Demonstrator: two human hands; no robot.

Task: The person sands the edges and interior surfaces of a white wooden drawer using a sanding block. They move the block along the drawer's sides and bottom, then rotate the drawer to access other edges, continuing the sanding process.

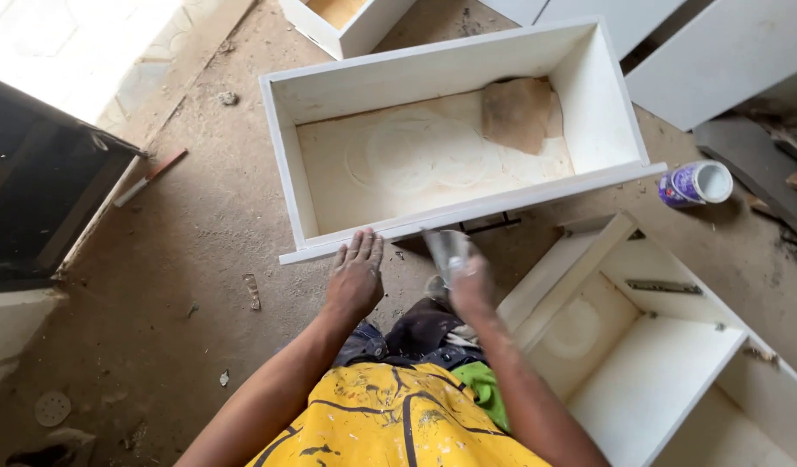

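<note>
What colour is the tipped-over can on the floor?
The can is purple and white, seen best in the head view.

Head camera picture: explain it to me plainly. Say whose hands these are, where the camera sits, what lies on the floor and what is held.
There is no machine here. The single picture comes from a camera on a person's head, looking down at their own two bare hands. The left hand rests flat on the front edge of a white open wooden drawer box lying on the dusty floor. The right hand holds a small blurred pale sheet, possibly sandpaper. A brown cloth-like piece lies inside the box. A white-and-purple can lies on its side nearby, beside another white cabinet piece.
</note>
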